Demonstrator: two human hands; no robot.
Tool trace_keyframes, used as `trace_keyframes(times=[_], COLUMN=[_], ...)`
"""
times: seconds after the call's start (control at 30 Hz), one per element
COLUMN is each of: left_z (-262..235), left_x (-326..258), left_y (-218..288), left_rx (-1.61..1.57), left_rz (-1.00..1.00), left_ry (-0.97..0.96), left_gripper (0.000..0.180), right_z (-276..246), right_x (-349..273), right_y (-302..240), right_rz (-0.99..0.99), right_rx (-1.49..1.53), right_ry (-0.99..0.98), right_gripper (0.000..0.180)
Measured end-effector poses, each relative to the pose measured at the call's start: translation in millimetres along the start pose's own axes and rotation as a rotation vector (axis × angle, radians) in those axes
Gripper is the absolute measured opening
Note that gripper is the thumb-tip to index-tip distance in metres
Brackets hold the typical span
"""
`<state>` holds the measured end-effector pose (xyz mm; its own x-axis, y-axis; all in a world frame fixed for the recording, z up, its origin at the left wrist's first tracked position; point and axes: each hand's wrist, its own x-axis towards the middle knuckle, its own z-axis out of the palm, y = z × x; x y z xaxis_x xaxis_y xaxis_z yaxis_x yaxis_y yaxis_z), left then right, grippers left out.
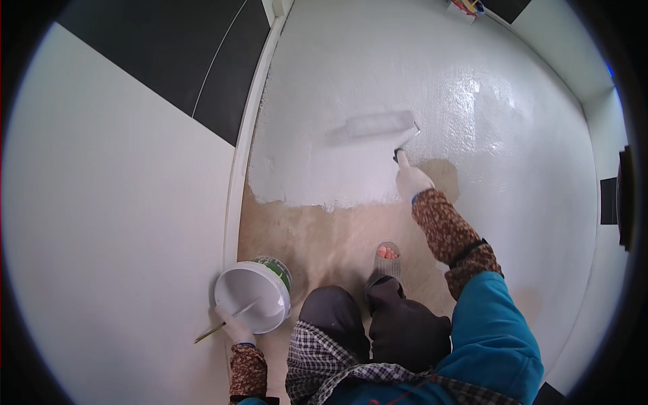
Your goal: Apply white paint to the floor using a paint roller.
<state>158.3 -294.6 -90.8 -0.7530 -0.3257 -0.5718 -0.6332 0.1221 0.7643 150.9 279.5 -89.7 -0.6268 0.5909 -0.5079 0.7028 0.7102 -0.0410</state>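
My right hand (413,181), in a white glove, is closed round the handle of a paint roller (381,124). The roller's sleeve is blurred and lies against the wet, pale grey paint (324,169) on the floor. Down at the left, my gloved left hand (236,329) grips the rim of a white paint bucket (286,294), which is tipped toward me. Across that rim lies a thin stick (210,334), its inner end coated with pale paint. Whether my left fingers also hold the stick, I cannot tell.
Bare brown floor (304,236) lies ahead of my knees, with an uncoated patch (443,177) beside my right wrist. My sandalled foot (387,254) is near the paint's edge. A white wall (135,223) runs along the left. Colourful items (466,8) lie at the far end.
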Motion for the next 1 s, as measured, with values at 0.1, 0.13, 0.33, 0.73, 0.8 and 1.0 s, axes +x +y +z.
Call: trace_keyframes(times=[0.1, 0.13, 0.33, 0.73, 0.8, 1.0], left_z=[3.0, 4.4, 10.1, 7.9, 6.5, 3.9], left_x=[-4.5, -6.0, -8.9, -7.2, -4.6, -4.2], left_y=[4.7, 6.4, 10.4, 3.5, 1.1, 4.8], left_rx=[-0.005, 0.016, -0.08, -0.004, -0.042, -0.02], left_rz=[-0.036, -0.054, -0.04, -0.015, -0.011, 0.034], left_ry=[-0.002, 0.026, 0.038, 0.081, 0.074, 0.016], left_gripper=[0.081, 0.078, 0.075, 0.074, 0.074, 0.076], right_z=[5.7, 4.8, -20.3, -12.7, -22.2, -32.6], right_x=[-39.4, -41.7, 54.6, -41.0, -13.0, 45.8], right_y=[17.9, 21.1, -14.6, 3.9, -7.4, -54.6], right_rz=[0.006, -0.002, -0.047, -0.023, -0.103, -0.076], right_rx=[0.027, 0.029, 0.109, 0.041, 0.1, 0.19], right_ry=[-0.098, -0.097, 0.121, -0.124, -0.036, 0.014], right_gripper=[0.075, 0.075, 0.055, 0.06, 0.06, 0.058])
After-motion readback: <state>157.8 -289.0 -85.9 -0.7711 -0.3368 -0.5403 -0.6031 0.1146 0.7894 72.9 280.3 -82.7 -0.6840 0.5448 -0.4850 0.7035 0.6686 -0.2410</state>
